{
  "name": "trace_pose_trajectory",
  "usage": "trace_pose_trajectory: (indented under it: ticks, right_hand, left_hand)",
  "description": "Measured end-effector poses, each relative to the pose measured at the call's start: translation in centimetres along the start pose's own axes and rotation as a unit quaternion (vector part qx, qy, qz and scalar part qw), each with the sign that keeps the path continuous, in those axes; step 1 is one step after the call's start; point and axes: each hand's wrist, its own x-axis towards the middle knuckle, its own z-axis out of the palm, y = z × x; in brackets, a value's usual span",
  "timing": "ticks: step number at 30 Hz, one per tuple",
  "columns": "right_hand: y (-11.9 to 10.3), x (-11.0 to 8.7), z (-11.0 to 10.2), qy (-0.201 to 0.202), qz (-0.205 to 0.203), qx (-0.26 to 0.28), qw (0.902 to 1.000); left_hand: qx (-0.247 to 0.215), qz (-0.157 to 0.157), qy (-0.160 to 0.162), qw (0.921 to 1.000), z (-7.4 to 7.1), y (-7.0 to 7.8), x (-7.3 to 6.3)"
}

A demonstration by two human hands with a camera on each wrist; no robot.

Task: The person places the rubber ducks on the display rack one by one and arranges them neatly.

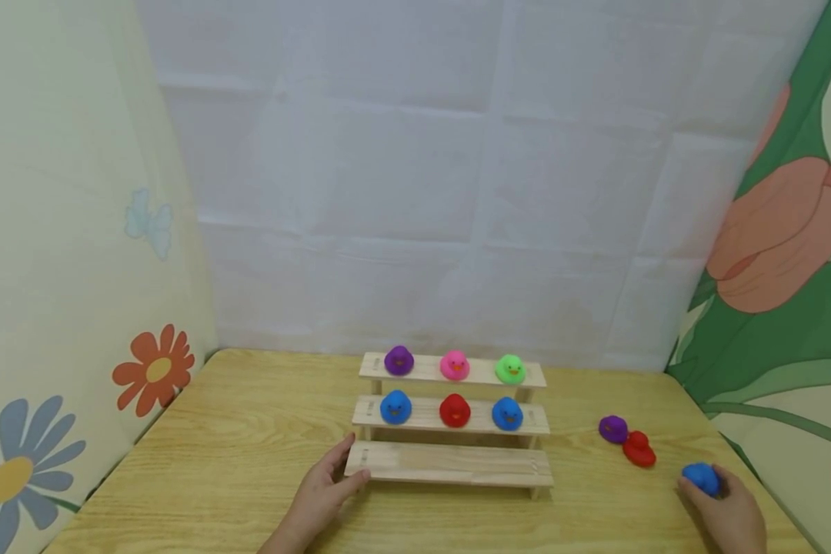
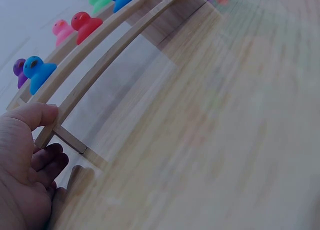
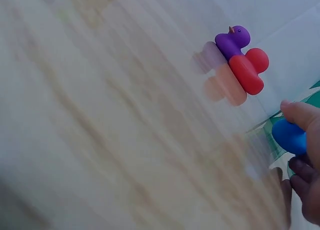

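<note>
At the left end of a three-tier wooden rack (image 1: 450, 464), my left hand (image 1: 321, 488) grips the lowest shelf. In the left wrist view its thumb (image 2: 42, 115) lies on the board's end and the other fingers curl below. Far to the right, my right hand (image 1: 732, 514) holds a blue rubber duck (image 1: 701, 478) between thumb and fingers, low over the table. In the right wrist view the hand hides part of this duck (image 3: 289, 137). A red duck (image 1: 639, 448) and a purple duck (image 1: 613, 429) sit side by side just beyond it.
On the top tier stand purple (image 1: 398, 360), pink (image 1: 455, 365) and green (image 1: 510, 369) ducks. The middle tier carries a blue duck (image 1: 395, 407), a red one (image 1: 455, 411) and another blue one (image 1: 508, 414). A white cloth (image 1: 422, 192) hangs behind the wooden table (image 1: 235, 454).
</note>
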Motion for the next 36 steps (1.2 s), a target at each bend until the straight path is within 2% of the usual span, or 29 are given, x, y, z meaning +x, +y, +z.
trace_pose_trajectory:
  ticks: [3, 9, 18, 26, 36]
  right_hand:
    - [-0.4, -0.6, 1.0, 0.03, 0.016, 0.023, 0.9992]
    - [-1.3, -1.5, 1.7, 0.035, 0.028, 0.083, 0.9955]
    - [-3.2, -2.4, 2.5, 0.037, 0.009, 0.15, 0.988]
    - [-4.7, -3.3, 3.1, 0.042, -0.003, 0.157, 0.9867]
    - [-6.7, -4.6, 4.1, 0.035, -0.041, 0.168, 0.9843]
  left_hand:
    - [0.003, 0.004, -0.001, 1.0, -0.1, -0.1, 0.0]
    - [-0.001, 0.004, 0.0, 1.0, 0.0, 0.0, -0.1]
    - [-0.007, 0.007, 0.0, 1.0, 0.0, -0.1, 0.0]
    - [-0.011, 0.005, 0.0, 0.9999, -0.1, -0.1, -0.2]
    - [-0.007, -0.009, 0.001, 0.9999, 0.0, 0.1, -0.2]
